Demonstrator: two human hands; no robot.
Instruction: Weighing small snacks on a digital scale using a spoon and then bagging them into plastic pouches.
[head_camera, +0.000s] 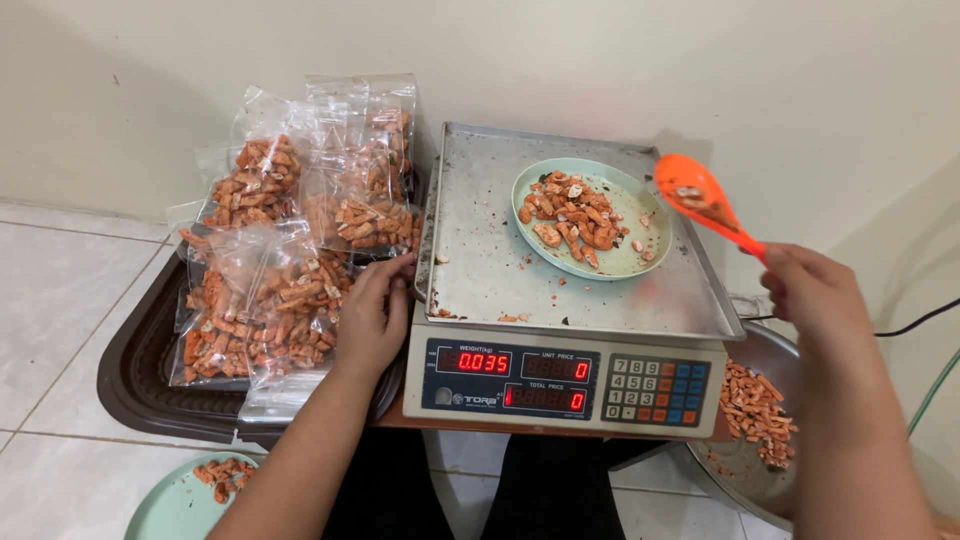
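My right hand (812, 290) holds an orange plastic spoon (702, 200) raised just right of a pale green plate (628, 262) of orange snack pieces. The plate sits on the metal pan (480, 260) of a digital scale (560, 375) with lit red displays. My left hand (372, 315) rests on a clear bag of snacks (262, 310) beside the scale's left edge, fingers curled onto the bag.
Several filled clear bags (300, 190) lie piled on a dark tray (140, 370) at the left. A metal bowl (770, 470) with loose snack pieces sits at the lower right. A second green plate (185, 500) with a few pieces lies on the tiled floor. A black cable (915, 322) runs right.
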